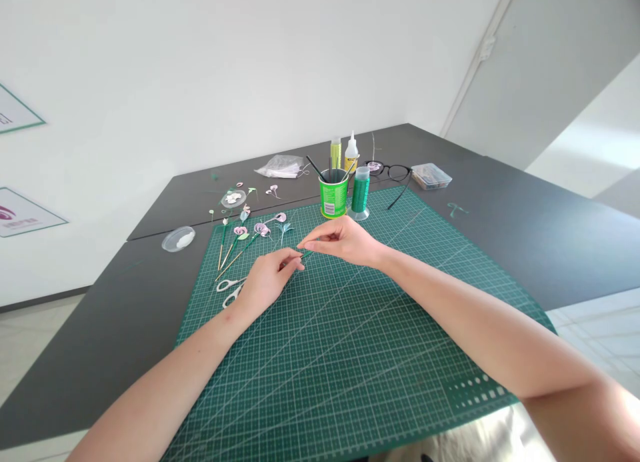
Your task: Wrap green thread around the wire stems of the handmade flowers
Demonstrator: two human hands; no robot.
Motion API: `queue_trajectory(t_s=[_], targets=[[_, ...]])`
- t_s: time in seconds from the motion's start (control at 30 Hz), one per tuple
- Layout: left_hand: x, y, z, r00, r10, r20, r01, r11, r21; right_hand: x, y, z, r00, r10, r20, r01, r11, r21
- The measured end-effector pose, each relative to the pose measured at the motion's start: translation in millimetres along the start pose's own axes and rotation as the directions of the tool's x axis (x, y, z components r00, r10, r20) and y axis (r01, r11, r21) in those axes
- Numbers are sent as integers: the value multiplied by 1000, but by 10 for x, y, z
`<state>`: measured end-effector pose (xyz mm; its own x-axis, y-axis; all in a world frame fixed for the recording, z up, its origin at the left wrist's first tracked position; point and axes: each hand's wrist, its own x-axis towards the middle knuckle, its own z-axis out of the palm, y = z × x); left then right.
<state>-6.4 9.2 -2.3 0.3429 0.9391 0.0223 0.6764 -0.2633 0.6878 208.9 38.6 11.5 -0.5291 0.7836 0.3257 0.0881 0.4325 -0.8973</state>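
My left hand (270,275) is closed in a pinch over the green cutting mat (350,342), its thumb and forefinger on a thin green strand (307,254). Just above and to the right, my right hand (343,241) also pinches, fingertips nearly touching the left ones at the strand. What lies between the right fingertips is too small to make out. White-handled scissors (230,285) rest beside my left wrist, partly hidden by it. Beyond my left hand lie a pale blue flower (284,229) and several pink and lilac flowers (261,229) on green-wrapped sticks.
A green can (333,195) with tools stands behind my hands, beside a green thread spool (361,192), a glue bottle (351,157) and a yellow-green spool (336,154). Glasses (399,173) and a clear box (431,176) lie right; shallow dishes (179,239) and a plastic bag (283,167) left.
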Motion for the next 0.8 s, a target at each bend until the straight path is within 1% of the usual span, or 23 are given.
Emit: queue_trajectory(t_s=[0.07,0.3,0.47,0.63,0.8], targets=[[-6,10,0,1000,15,18,-16,999,28,0,-3,-4,1000,16,-17,-16,1000,5],[-8,5,27,997,45,66,-46,999,12,18,20,-71,997,26,-77,-29,999,-35],[-41,46,27,989,100,106,-103,994,25,33,69,-90,996,37,-75,-43,995,-86],[-60,74,19,986,134,95,-138,990,41,41,130,-100,995,73,-68,-80,991,-109],[-64,59,26,985,156,77,-158,987,13,60,164,-131,991,114,-71,-123,981,-148]])
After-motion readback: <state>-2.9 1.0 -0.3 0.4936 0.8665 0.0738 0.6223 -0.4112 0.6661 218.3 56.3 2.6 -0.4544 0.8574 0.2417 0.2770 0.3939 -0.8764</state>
